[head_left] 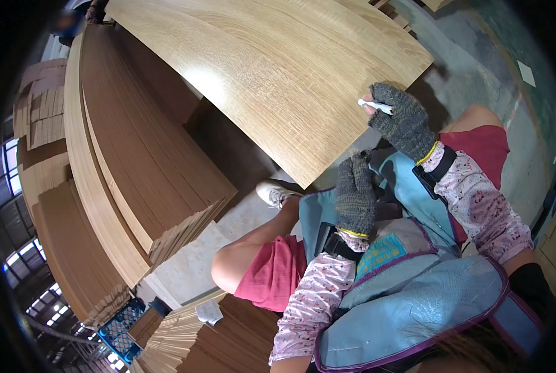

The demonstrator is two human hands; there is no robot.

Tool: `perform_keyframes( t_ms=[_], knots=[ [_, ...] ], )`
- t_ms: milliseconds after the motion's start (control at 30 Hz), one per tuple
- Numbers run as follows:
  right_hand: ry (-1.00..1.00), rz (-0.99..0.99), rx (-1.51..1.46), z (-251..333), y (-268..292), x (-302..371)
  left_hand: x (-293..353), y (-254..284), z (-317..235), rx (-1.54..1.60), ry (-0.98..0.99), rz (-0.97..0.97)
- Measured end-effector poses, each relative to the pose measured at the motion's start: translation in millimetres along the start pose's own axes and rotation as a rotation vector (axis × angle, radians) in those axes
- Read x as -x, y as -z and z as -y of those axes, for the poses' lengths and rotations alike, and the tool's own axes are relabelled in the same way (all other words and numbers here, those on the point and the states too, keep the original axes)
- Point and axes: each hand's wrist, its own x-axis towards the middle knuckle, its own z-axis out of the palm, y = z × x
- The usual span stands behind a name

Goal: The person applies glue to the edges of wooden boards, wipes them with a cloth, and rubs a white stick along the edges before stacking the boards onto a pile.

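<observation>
A large wood-grain board [278,68] with a light finish reaches from the far side toward my lap. My right hand [405,121], in a dark grey knit glove with bare fingertips, is closed on a slim white pen-like tool [375,107] above the board's near right part. The tool's exact kind is not clear. My left hand [355,196], gloved the same way, is beside the board's near edge with its fingers stretched toward it. Its fingertips are partly dark, and whether they touch the edge is unclear. I see nothing in that hand.
Stacked brown panels [147,143] stand along the left, with more boards [79,242] behind them. A blue plastic crate [121,329] is at the lower left. A crumpled white piece [209,312] lies on nearby panels. At the far upper left, another person [67,23] is partly visible.
</observation>
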Motion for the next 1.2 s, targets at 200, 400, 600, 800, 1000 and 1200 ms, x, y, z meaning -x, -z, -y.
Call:
perform_keyframes(
  t_ms=[200, 400, 600, 800, 1000, 1200],
  knots=[
    [-0.049, 0.014, -0.045, 3.2, 4.4, -1.8, 0.7, -3.8, 1.1, -0.039, 0.031, 0.034],
    [-0.045, -0.005, -0.088, 3.0, 1.9, 0.8, -4.0, -6.0, -7.3, -0.061, 0.025, -0.003],
    [-0.058, -0.001, -0.082, 3.9, 0.7, 3.6, -2.2, -12.1, -4.0, -0.111, 0.026, 0.013],
    [-0.038, 0.004, -0.124, 3.0, 6.8, -0.8, 8.9, 15.1, -4.7, 0.744, 0.683, -0.034],
    [-0.039, 0.013, -0.114, -2.1, 2.6, -2.8, 26.6, 55.6, 0.6, 0.596, 0.601, 0.065],
    [-0.08, 0.042, -0.128, -5.3, -1.2, 1.2, 18.1, 47.6, -5.2, 0.724, 0.616, -0.002]
  ],
)
